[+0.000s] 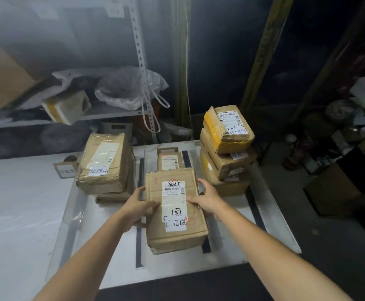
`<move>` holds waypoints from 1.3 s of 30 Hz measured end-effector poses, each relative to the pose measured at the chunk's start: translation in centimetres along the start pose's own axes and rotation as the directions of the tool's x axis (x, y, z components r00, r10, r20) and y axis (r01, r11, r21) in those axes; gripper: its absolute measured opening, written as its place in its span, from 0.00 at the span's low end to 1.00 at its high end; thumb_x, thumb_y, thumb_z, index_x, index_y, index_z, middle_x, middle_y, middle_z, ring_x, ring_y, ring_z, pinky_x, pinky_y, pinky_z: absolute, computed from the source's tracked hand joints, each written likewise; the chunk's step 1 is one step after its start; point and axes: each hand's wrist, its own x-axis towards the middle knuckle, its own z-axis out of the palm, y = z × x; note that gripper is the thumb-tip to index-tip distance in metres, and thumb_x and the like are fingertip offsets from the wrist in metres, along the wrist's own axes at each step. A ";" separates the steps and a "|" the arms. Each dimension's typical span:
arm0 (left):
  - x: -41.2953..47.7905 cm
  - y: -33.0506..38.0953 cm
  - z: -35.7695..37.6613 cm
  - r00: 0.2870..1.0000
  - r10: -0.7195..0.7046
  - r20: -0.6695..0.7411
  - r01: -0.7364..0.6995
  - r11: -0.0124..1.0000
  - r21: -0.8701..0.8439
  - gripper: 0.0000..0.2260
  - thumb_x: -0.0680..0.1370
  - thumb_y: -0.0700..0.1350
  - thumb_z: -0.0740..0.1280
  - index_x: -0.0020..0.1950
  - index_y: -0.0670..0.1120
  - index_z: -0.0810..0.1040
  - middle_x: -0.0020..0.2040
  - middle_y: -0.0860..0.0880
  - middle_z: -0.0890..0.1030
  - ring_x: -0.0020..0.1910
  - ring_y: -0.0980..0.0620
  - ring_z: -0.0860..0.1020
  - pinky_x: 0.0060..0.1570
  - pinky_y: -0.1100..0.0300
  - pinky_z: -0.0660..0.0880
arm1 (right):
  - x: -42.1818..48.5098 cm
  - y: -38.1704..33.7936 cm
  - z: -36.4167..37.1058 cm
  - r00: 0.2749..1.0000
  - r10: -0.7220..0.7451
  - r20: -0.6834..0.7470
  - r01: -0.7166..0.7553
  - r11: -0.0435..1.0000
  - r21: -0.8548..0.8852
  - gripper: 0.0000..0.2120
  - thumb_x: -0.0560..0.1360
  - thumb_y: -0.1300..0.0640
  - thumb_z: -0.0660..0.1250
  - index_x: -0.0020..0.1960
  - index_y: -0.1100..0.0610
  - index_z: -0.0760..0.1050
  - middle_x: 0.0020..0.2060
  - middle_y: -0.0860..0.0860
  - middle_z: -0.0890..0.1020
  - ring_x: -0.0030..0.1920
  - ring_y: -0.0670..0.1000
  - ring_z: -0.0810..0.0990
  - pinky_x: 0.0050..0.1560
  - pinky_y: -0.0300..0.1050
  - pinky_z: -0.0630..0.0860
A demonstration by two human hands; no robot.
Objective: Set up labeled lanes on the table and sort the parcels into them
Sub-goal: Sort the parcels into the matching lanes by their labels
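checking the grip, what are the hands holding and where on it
A brown parcel: the left hand grips its left edge, the right hand its right edge, thumbs on top.

Two hands, left hand (137, 206) and right hand (209, 202), one held parcel (173, 216), two parcel stacks (103, 161), one cardboard sign (65, 170).
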 end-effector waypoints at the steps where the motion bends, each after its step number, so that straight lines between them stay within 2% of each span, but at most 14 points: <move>1: 0.0 -0.1 0.1 1.000 -0.003 0.003 0.003 1.000 0.003 0.34 0.77 0.42 0.73 0.77 0.57 0.58 0.52 0.51 0.79 0.47 0.51 0.79 0.36 0.48 0.81 | -0.1 0.1 0.0 1.000 0.000 0.001 0.000 1.000 0.001 0.40 0.74 0.63 0.74 0.79 0.50 0.58 0.70 0.55 0.73 0.62 0.55 0.77 0.56 0.51 0.79; 4: 0.1 -0.7 0.3 1.000 -0.016 0.014 0.016 1.000 0.003 0.35 0.77 0.43 0.73 0.77 0.57 0.58 0.53 0.51 0.79 0.48 0.50 0.80 0.42 0.42 0.82 | -0.1 0.7 0.2 1.000 0.003 -0.006 -0.003 1.000 0.015 0.40 0.74 0.63 0.75 0.79 0.50 0.59 0.69 0.55 0.74 0.59 0.52 0.77 0.54 0.48 0.80; 7: 0.2 -1.5 0.6 0.999 -0.028 0.029 0.028 1.000 -0.006 0.35 0.77 0.43 0.72 0.77 0.57 0.57 0.53 0.51 0.79 0.48 0.49 0.80 0.41 0.43 0.82 | 0.1 1.9 0.8 0.999 0.031 -0.020 -0.030 0.999 0.014 0.40 0.73 0.62 0.76 0.78 0.48 0.60 0.68 0.54 0.75 0.62 0.54 0.78 0.60 0.54 0.79; 13: 0.9 -3.2 0.8 0.997 -0.075 0.026 0.074 0.997 0.005 0.34 0.77 0.43 0.72 0.78 0.57 0.57 0.55 0.49 0.78 0.52 0.46 0.80 0.44 0.42 0.82 | 0.8 3.9 2.1 0.997 0.063 -0.033 -0.064 0.998 -0.028 0.41 0.70 0.57 0.78 0.77 0.46 0.61 0.69 0.53 0.74 0.64 0.56 0.77 0.63 0.57 0.78; 16: 1.4 -3.0 0.9 0.996 -0.088 0.018 0.088 0.996 0.022 0.35 0.78 0.43 0.72 0.78 0.56 0.56 0.56 0.48 0.79 0.54 0.45 0.80 0.40 0.46 0.81 | 1.7 4.4 2.5 0.996 0.079 -0.035 -0.079 0.997 -0.012 0.41 0.70 0.57 0.78 0.77 0.44 0.61 0.69 0.53 0.74 0.63 0.56 0.78 0.61 0.58 0.79; 18: 2.0 -2.7 1.1 0.995 -0.098 0.018 0.098 0.995 0.035 0.36 0.77 0.42 0.72 0.79 0.56 0.56 0.59 0.46 0.78 0.57 0.43 0.78 0.41 0.45 0.80 | 1.9 4.3 2.5 0.996 0.084 -0.031 -0.085 0.996 -0.009 0.40 0.71 0.58 0.78 0.76 0.44 0.61 0.68 0.53 0.74 0.63 0.56 0.78 0.59 0.57 0.80; 23: 3.0 -2.6 1.6 0.997 -0.078 -0.009 0.078 0.996 0.049 0.32 0.78 0.40 0.70 0.77 0.54 0.59 0.59 0.46 0.77 0.55 0.44 0.76 0.48 0.41 0.78 | 2.5 4.4 2.5 0.995 0.093 -0.033 -0.093 0.996 0.017 0.39 0.73 0.61 0.76 0.77 0.46 0.62 0.68 0.53 0.75 0.62 0.54 0.78 0.53 0.49 0.81; 26: 3.3 -2.5 1.7 0.997 -0.070 -0.024 0.071 0.996 0.057 0.31 0.79 0.40 0.69 0.77 0.54 0.59 0.58 0.46 0.77 0.54 0.44 0.76 0.47 0.42 0.77 | 2.7 4.3 2.5 0.995 0.096 -0.021 -0.096 0.995 0.029 0.39 0.73 0.62 0.76 0.77 0.47 0.61 0.69 0.53 0.74 0.63 0.54 0.78 0.43 0.41 0.79; 29: 3.6 -2.6 1.8 0.998 -0.063 -0.027 0.064 0.996 0.062 0.30 0.79 0.40 0.69 0.76 0.54 0.60 0.58 0.47 0.77 0.52 0.45 0.77 0.45 0.44 0.78 | 3.1 4.4 2.6 0.994 0.110 -0.027 -0.109 0.994 0.023 0.40 0.73 0.61 0.76 0.78 0.46 0.60 0.69 0.52 0.74 0.63 0.55 0.78 0.48 0.47 0.81; 31: 3.9 -2.7 1.8 0.997 -0.062 -0.036 0.064 0.995 0.071 0.29 0.79 0.40 0.69 0.76 0.55 0.61 0.60 0.46 0.77 0.54 0.44 0.77 0.47 0.42 0.79 | 3.3 4.4 2.7 0.992 0.119 -0.034 -0.119 0.993 0.022 0.41 0.72 0.61 0.77 0.78 0.46 0.60 0.68 0.53 0.74 0.62 0.55 0.78 0.55 0.52 0.81; 32: 4.1 -2.8 1.8 0.997 -0.063 -0.041 0.066 0.995 0.079 0.29 0.78 0.40 0.69 0.75 0.55 0.61 0.62 0.46 0.77 0.56 0.43 0.77 0.48 0.40 0.79 | 3.4 4.5 2.7 0.992 0.124 -0.033 -0.123 0.992 0.022 0.40 0.72 0.61 0.76 0.78 0.46 0.60 0.68 0.53 0.75 0.62 0.55 0.78 0.55 0.52 0.81; 36: 4.4 -2.7 2.1 0.997 -0.067 -0.047 0.071 0.992 0.101 0.28 0.79 0.41 0.69 0.75 0.55 0.61 0.62 0.46 0.76 0.57 0.42 0.77 0.52 0.37 0.79 | 3.5 4.5 2.7 0.991 0.133 -0.022 -0.133 0.991 0.013 0.39 0.73 0.62 0.75 0.77 0.46 0.60 0.67 0.53 0.75 0.62 0.54 0.78 0.45 0.45 0.79; 39: 4.6 -2.7 2.3 0.996 -0.079 -0.036 0.083 0.989 0.120 0.27 0.79 0.41 0.68 0.74 0.54 0.61 0.62 0.46 0.77 0.58 0.42 0.77 0.53 0.37 0.78 | 3.7 4.6 2.7 0.990 0.140 -0.025 -0.140 0.990 0.013 0.39 0.74 0.62 0.75 0.77 0.46 0.60 0.67 0.53 0.75 0.62 0.54 0.78 0.44 0.44 0.79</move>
